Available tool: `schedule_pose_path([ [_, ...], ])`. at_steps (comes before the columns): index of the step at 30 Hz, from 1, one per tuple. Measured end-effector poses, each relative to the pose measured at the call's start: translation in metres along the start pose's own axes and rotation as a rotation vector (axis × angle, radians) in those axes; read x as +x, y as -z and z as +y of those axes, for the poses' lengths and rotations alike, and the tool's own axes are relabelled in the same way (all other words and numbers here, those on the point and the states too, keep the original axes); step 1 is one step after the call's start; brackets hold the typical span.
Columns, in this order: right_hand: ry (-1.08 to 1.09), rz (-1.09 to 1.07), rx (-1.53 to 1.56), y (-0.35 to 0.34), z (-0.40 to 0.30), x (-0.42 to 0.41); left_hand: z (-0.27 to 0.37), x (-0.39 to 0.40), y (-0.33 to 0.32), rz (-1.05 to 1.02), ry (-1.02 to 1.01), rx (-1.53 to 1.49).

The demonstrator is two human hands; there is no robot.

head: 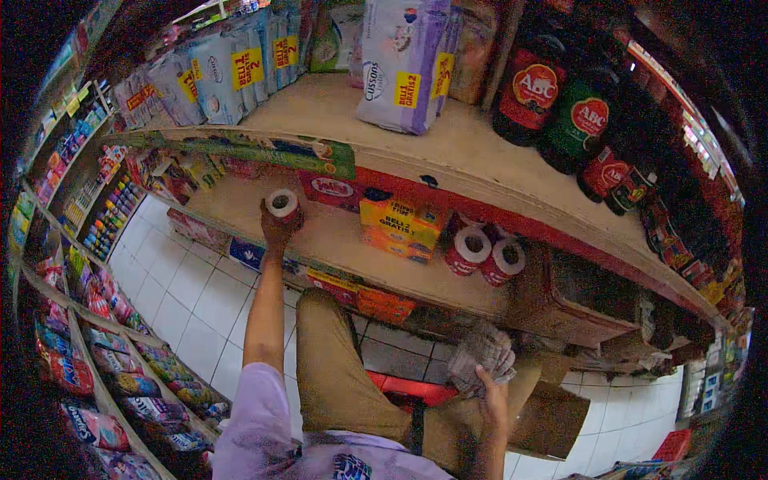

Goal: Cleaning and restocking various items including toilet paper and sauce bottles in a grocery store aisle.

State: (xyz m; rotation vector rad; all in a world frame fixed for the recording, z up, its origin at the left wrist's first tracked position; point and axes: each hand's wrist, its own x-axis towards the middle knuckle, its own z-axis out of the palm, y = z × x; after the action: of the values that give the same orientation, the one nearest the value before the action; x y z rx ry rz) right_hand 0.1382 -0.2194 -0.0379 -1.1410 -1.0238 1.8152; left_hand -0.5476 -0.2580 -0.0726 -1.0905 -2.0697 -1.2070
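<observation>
My left hand (pixel 277 229) is closed around a roll of toilet paper (pixel 282 203) over the lower shelf (pixel 324 240), at its left part. Bunched grey cloth (pixel 483 360) is held in my right hand (pixel 493 390), above my right knee. To the right on the same shelf stand two more paper rolls in red-and-white wrap (pixel 471 249), side by side. Yellow-orange tissue packs (pixel 401 228) are stacked left of them. A red pack (pixel 329 187) lies further back. Whether the roll in my left hand touches the shelf, I cannot tell.
The upper shelf (pixel 456 162) overhangs with wipes packs (pixel 396 72) and dark sauce bottles (pixel 531 90). Orange packs (pixel 384 303) sit below the lower shelf. A red stool (pixel 384 384) is between my legs, a cardboard box (pixel 549 420) at right. Stocked racks (pixel 114 324) line the left.
</observation>
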Motion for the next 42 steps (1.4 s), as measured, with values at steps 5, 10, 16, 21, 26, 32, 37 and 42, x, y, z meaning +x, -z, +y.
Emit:
schedule_pose_path([
  [5,0.112,0.195,-0.058,0.020,-0.004,-0.010,0.173,-0.039,-0.049,-0.020,0.277,-0.221],
  [10,0.132,0.258,-0.198,0.020,-0.005,-0.004,0.182,-0.070,-0.024,-0.007,0.264,-0.529],
  [16,0.230,0.350,-0.787,0.002,-0.007,-0.003,0.359,-0.163,0.031,-0.545,0.723,-1.012],
  [21,0.734,0.125,-0.605,-0.090,-0.030,-0.014,0.427,-0.252,0.018,-0.638,0.589,-1.108],
  [26,0.486,0.137,-0.298,-0.070,-0.029,-0.012,0.455,-0.261,0.033,-0.636,0.624,-1.108],
  [32,0.869,0.010,-0.962,-0.081,-0.043,-0.037,0.451,-0.256,0.020,-0.596,0.799,-1.008],
  [37,0.206,0.067,0.128,-0.056,-0.016,-0.008,0.465,-0.248,0.037,-0.704,0.500,-1.234],
  [42,0.860,0.143,-0.856,-0.069,-0.016,-0.040,0.445,-0.246,0.030,-0.591,0.717,-1.039],
])
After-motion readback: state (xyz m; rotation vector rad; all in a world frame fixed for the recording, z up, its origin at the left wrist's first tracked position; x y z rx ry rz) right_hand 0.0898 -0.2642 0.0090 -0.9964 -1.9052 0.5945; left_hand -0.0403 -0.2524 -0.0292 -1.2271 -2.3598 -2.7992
